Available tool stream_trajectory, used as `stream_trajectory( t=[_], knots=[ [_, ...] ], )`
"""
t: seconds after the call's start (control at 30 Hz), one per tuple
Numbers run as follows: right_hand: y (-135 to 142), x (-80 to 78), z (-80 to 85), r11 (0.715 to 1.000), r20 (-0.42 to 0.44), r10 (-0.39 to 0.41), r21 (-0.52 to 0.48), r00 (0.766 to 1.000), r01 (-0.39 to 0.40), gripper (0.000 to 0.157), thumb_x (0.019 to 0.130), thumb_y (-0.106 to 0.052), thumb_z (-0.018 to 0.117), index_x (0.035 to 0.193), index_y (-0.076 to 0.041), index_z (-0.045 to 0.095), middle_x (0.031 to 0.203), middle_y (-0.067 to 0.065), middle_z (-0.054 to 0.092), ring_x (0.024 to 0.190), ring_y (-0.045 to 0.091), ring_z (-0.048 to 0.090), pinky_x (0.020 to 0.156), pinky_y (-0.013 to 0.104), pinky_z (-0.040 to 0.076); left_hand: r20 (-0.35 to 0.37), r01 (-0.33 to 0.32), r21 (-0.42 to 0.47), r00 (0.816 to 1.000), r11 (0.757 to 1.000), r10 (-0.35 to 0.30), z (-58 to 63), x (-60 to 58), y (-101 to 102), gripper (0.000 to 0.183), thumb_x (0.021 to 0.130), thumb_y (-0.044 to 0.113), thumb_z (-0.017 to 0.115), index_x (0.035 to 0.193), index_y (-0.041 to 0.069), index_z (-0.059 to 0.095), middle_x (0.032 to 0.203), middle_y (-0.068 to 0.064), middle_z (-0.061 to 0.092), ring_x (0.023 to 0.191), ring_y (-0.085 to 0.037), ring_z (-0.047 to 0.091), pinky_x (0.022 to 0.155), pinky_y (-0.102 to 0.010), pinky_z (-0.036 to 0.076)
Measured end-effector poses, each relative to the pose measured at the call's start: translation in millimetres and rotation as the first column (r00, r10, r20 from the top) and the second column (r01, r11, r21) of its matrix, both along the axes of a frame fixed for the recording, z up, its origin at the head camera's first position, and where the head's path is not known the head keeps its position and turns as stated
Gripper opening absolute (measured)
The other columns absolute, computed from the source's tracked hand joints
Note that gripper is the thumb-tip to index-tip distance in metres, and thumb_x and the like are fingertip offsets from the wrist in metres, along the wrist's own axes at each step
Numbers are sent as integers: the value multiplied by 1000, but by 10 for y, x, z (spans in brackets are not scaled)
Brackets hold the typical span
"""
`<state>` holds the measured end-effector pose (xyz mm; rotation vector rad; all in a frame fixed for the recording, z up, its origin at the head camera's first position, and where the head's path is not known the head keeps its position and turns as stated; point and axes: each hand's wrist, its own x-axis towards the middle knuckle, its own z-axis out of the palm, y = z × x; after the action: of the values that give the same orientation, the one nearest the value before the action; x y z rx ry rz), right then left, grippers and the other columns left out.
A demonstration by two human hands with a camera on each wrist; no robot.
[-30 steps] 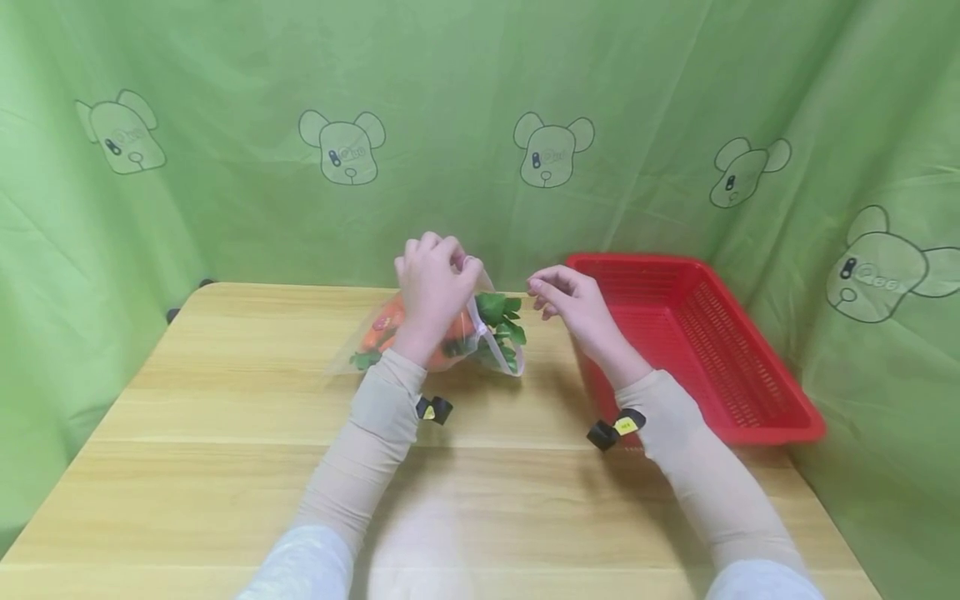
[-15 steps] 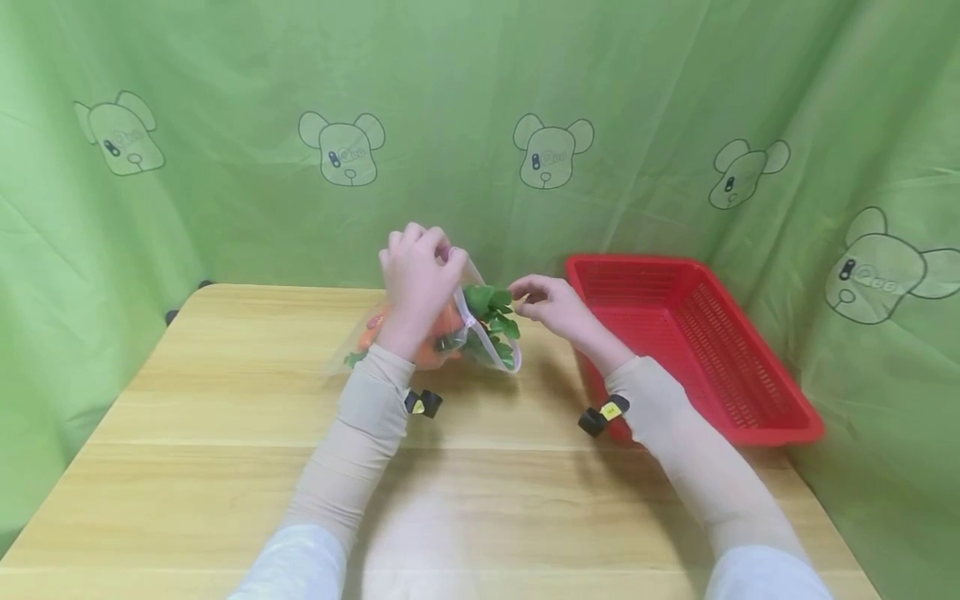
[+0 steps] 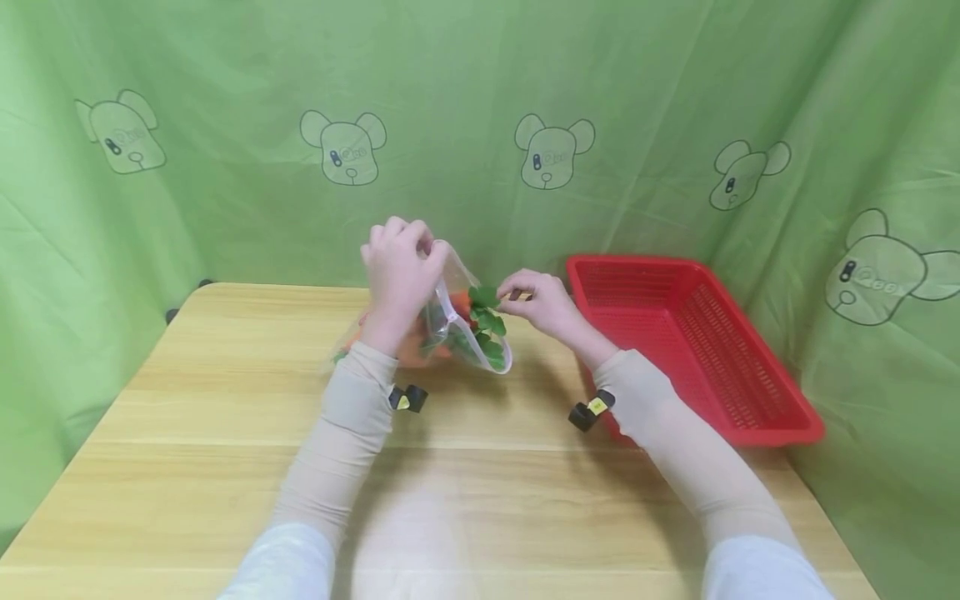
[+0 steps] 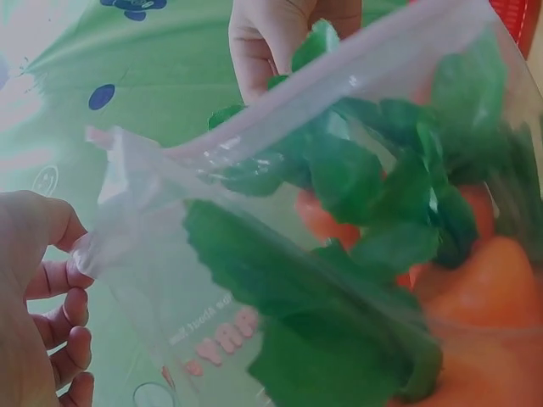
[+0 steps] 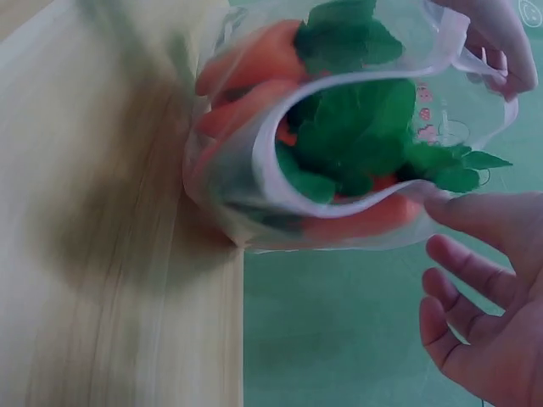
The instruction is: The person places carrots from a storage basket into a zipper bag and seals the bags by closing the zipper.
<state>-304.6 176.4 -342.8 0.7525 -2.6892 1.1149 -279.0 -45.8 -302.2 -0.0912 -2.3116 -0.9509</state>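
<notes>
A clear zip-top bag (image 3: 452,321) with a pale rim holds several orange carrots (image 5: 263,55) and their green leafy tops (image 3: 487,325). Its mouth gapes toward the right. My left hand (image 3: 399,279) pinches the upper corner of the rim between thumb and index finger; the left wrist view shows its other fingers loosely bent. At the opposite side of the mouth is my right hand (image 3: 543,302), thumb tip on the rim beside the leaves. Its index finger is hidden there, and the remaining fingers (image 5: 454,314) spread apart below the bag.
A red plastic basket (image 3: 750,435) with slotted walls stands on the right of the wooden table (image 3: 247,467). Green curtains (image 3: 450,75) with bear-head prints surround the table at the back and sides. Each wrist wears a black camera strap.
The left hand has shifted left, drawing the bag's corner with it and widening the mouth. The right hand has come left from beside the basket to the rim.
</notes>
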Motion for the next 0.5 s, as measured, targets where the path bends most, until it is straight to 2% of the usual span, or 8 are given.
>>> stream_trajectory(
  t=[0.27, 0.5],
  knots=[
    [28, -57, 147, 991, 18, -41, -130, 999, 43, 14, 85, -13, 73, 97, -6, 73, 97, 10, 71, 82, 11, 61, 75, 27, 52, 13, -12, 7, 1000, 1000, 12, 52, 30, -199, 21, 86, 29, 60, 77, 10, 60, 95, -9, 59, 95, -28, 47, 92, -46, 33],
    [24, -80, 254, 970, -5, -107, -222, 994, 104, 14, 85, -17, 73, 97, -9, 74, 94, 6, 73, 82, 10, 64, 71, 21, 50, 27, -4, -42, 1000, 999, 5, 115, 42, -331, 20, 86, 29, 57, 81, 11, 61, 97, -8, 61, 96, -27, 47, 91, -47, 34]
  ],
)
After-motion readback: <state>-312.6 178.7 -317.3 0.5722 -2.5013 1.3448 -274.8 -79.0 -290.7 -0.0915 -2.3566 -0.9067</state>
